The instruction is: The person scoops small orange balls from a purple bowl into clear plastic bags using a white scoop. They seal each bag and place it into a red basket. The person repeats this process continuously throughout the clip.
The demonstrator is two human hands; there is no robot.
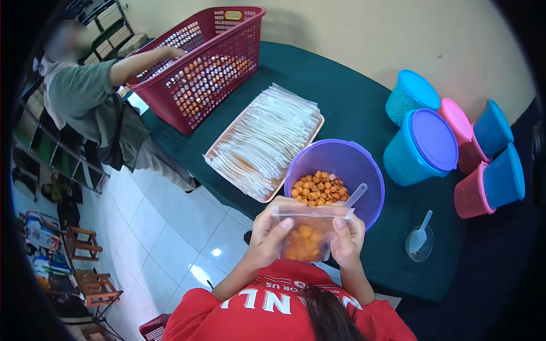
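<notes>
A clear zip pouch (303, 238) with round orange snacks in its lower part is held upright between my two hands. My left hand (268, 234) grips one side edge, thumb on the front. My right hand (347, 234) pinches the other side near the top strip. Just beyond the pouch stands a purple tub (371, 192), with more orange snacks (318, 187) and a translucent scoop handle (357, 194) in it. Beside the tub lies a pink tray (320, 123) packed with rows of flat whitish pouches (273, 132).
A maroon plastic basket (160, 91) of packed snacks stands at the back left; a co-worker (85, 93) reaches into it. Lidded blue tubs (409, 157) and pink tubs (469, 198) stand right on the green-covered table (341, 93), near a small clear bowl (422, 251) holding a white spoon (419, 238).
</notes>
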